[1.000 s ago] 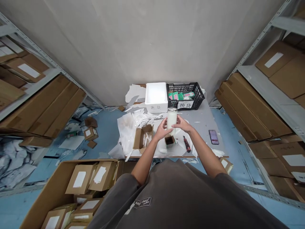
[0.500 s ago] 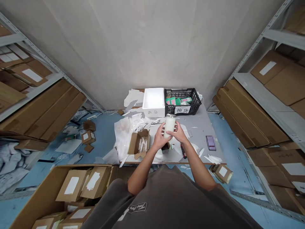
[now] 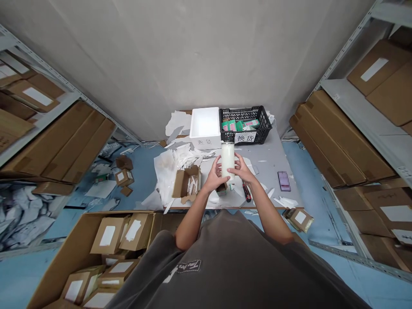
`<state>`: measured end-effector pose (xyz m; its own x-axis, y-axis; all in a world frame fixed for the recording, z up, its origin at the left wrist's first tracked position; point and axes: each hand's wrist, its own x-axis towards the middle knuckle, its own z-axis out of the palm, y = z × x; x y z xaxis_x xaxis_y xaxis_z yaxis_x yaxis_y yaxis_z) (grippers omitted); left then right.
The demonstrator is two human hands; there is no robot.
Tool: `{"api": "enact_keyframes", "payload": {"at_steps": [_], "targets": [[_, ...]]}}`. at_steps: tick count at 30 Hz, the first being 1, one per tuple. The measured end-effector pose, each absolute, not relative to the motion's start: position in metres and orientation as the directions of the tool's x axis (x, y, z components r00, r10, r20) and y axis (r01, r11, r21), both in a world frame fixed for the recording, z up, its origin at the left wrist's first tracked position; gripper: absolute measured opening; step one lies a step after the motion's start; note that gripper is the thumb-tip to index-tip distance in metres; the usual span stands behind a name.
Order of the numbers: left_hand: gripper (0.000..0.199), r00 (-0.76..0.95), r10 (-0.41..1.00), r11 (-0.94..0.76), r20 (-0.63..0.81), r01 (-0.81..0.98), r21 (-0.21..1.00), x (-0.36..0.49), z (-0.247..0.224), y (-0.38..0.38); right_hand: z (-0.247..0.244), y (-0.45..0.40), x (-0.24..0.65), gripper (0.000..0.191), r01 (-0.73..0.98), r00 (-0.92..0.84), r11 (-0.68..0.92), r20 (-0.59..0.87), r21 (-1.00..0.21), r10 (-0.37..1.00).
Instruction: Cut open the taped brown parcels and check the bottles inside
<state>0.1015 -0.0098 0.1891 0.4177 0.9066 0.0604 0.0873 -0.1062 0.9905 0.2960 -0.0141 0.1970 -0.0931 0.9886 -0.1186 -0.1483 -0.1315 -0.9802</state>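
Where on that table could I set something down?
The barest patch of the table lies between the black crate and the phone. The white box looks bare inside too. Crowded: the left, with paper and the open carton, and around the red-and-black tool.

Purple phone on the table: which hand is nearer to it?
Right. The right hand holds the white jar, left of the phone; the left hand holds the jar's opposite side, farther left.
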Motion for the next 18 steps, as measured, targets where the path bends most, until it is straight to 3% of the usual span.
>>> {"api": "enact_keyframes", "payload": {"at_steps": [2, 7, 12, 18], "targets": [[0.121, 0.412, 0.908, -0.134, 0.076, 0.113, 0.985, 0.101, 0.189, -0.011, 0.197, -0.013, 0.295, 0.111, -0.157, -0.125, -0.154, -0.135, -0.976, 0.983], [0.136, 0.328, 0.943, -0.118, 0.057, 0.169, 0.979, 0.100, 0.191, -0.015, 0.200, -0.016, 0.286, 0.115, -0.050, 0.019, -0.106, -0.107, -0.993, 0.994], [0.127, 0.356, 0.932, -0.111, 0.068, 0.101, 0.989, 0.098, 0.192, -0.023, 0.206, -0.017, 0.283, 0.113, -0.067, -0.110, -0.103, -0.096, -0.992, 0.989], [0.128, 0.277, 0.959, -0.093, 0.052, 0.137, 0.986, 0.091, 0.194, -0.023, 0.207, -0.019, 0.283, 0.113, -0.026, -0.078, -0.081, -0.078, -0.996, 0.994]]}}
